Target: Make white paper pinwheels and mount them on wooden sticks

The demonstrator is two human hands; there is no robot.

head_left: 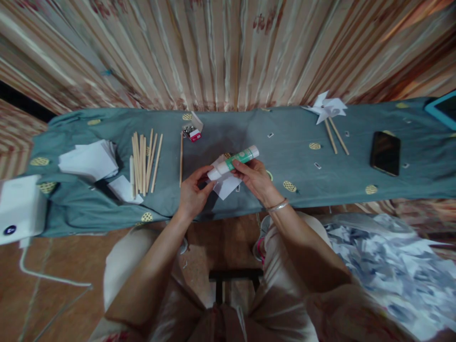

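Note:
A green and white glue stick [239,160] is held slantwise above the middle of the cloth-covered table. My right hand [254,178] is wrapped round its green barrel, thumb on top. The fingers of my left hand [195,190] pinch the white end at the lower left. Under the glue stick lies a white piece of paper [226,186], partly hidden by it and by my hands. A single wooden stick [181,159] lies just beyond my left hand, near an open small red and white box [194,135] of metal pins.
Wooden sticks [144,164] and stacked white papers [89,160] lie left. Paper pinwheels [328,108] with sticks and a black phone [385,153] lie right. A white device [21,209] stands at the left edge; a heap of cut paper [395,266] is below right.

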